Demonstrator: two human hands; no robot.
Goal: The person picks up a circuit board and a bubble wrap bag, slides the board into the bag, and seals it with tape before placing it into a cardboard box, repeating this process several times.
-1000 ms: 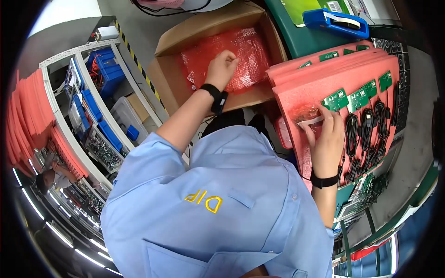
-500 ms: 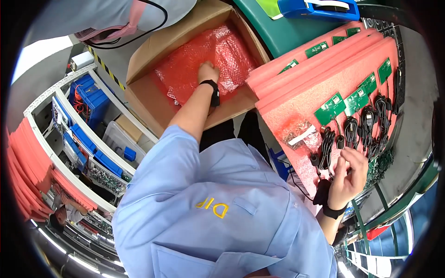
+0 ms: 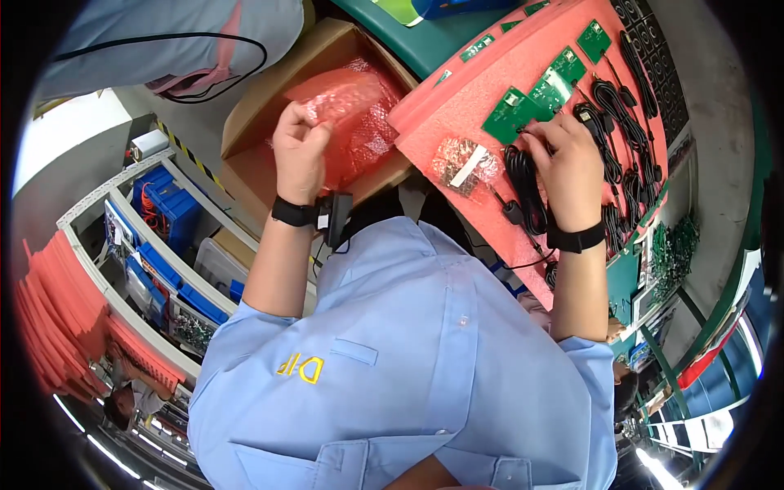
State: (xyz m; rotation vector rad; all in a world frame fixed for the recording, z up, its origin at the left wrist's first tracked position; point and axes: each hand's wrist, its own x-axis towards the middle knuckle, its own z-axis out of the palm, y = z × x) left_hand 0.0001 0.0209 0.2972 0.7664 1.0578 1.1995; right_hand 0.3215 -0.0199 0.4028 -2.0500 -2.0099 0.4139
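My left hand (image 3: 299,155) is shut on a pink bubble-wrap bag (image 3: 343,102), held up over the open cardboard box (image 3: 245,131) that holds more pink bubble wrap. My right hand (image 3: 567,163) lies on the pink foam tray (image 3: 457,106), its fingertips pinched on the end of a black cable (image 3: 523,175) beside a green circuit board (image 3: 510,114). More green boards (image 3: 572,65) and coiled black cables (image 3: 629,106) lie in rows across the foam. A small clear bag with a white strip (image 3: 465,162) rests on the foam between my hands. Both wrists wear black bands.
Another person's light blue and pink sleeve (image 3: 163,41) with a black cord is at the top left. A white shelf rack with blue bins (image 3: 163,220) stands on the left, with stacked pink foam sheets (image 3: 57,318) beyond it. A green table edge (image 3: 425,41) runs behind the foam.
My left hand has risen out of the box with a pink bubble bag in it. My right hand has moved up the foam tray to the cable by the green board.
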